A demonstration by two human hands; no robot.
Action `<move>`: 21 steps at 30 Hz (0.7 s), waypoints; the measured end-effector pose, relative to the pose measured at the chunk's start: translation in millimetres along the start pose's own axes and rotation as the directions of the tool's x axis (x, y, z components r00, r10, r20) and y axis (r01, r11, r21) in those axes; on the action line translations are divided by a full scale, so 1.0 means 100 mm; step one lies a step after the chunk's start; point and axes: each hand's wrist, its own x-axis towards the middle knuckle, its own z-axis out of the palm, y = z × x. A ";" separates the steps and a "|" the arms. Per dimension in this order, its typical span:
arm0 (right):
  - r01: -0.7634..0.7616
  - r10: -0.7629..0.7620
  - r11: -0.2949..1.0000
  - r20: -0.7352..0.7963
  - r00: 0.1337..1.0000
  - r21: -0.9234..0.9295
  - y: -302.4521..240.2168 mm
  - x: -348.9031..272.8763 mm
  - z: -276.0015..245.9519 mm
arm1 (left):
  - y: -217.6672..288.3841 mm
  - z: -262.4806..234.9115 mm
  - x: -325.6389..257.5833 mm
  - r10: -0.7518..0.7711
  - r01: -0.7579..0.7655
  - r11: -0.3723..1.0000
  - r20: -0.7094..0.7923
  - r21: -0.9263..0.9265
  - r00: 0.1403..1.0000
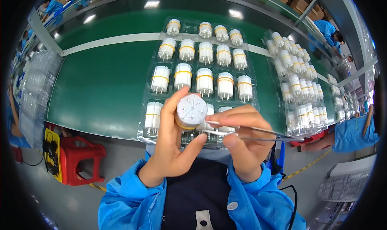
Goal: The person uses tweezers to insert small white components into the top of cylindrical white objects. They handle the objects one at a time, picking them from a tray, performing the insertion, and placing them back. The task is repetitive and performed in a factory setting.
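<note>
1. The person's left grip [171, 155] is closing around a white, round-ended plastic cylinder [192, 109], its fingers curving along the left side and its thumb lying just below.
2. The held cylinder is tilting its end face toward the camera, showing wedge-shaped sections and small shiny points; a yellow band [186, 128] is circling its side.
3. The right grip [252, 149] is pinching a pair of slim silver metal tweezers [292, 139] between thumb and fingers. Their pale tips are standing slightly apart beside the cylinder's right edge; whether they are touching it cannot be told.
4. Both hands are working above the near row of a clear plastic compartment tray [189, 27], where similar white, yellow-banded cylinders with metal pins are sitting in rows, the near row being partly hidden.
5. That tray is resting on a long green-topped desk [100, 84], and a second clear tray of white cylinders is lying to its right.
6. A red plastic stool [82, 157] is standing on the grey floor at left.
7. A blue-clad co-worker [325, 30] is bending forward at upper right.
</note>
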 end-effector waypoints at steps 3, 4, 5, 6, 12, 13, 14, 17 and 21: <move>0.045 -0.044 0.999 -0.050 0.998 0.021 0.04 0.02 -0.02 | -0.07 -0.01 -0.05 0.011 -0.011 0.985 0.001 -0.171 1.000; 0.030 -0.027 0.999 -0.067 0.997 0.038 0.03 0.00 -0.01 | -0.14 -0.02 -0.05 0.092 -0.093 0.990 -0.013 -0.107 0.996; 0.026 -0.024 0.999 -0.079 0.997 0.027 0.03 0.00 0.00 | -0.15 0.00 -0.05 0.104 -0.105 0.989 -0.020 -0.104 0.994; 0.023 -0.021 1.000 -0.091 0.996 0.016 0.03 0.00 0.01 | -0.15 0.02 -0.05 0.115 -0.118 0.988 -0.027 -0.100 0.993; 0.042 -0.048 0.997 -0.096 0.994 -0.059 0.08 -0.01 -0.01 | -0.15 0.07 -0.07 0.100 -0.100 0.993 0.000 -0.070 0.995; 0.052 -0.058 0.997 -0.091 0.994 -0.063 0.08 0.00 -0.01 | -0.14 0.06 -0.07 0.085 -0.085 0.996 0.012 -0.026 0.996; 0.054 -0.059 0.997 -0.087 0.994 -0.061 0.08 0.00 -0.01 | -0.13 0.06 -0.07 0.097 -0.097 0.995 0.008 0.016 0.995; 0.057 -0.061 0.997 -0.080 0.995 -0.054 0.08 0.00 -0.02 | -0.12 0.03 -0.06 0.159 -0.160 0.976 0.019 0.149 0.987; 0.045 -0.046 0.999 -0.077 0.996 -0.018 0.07 0.00 -0.02 | -0.13 0.01 -0.03 0.253 -0.251 0.930 0.026 0.269 0.967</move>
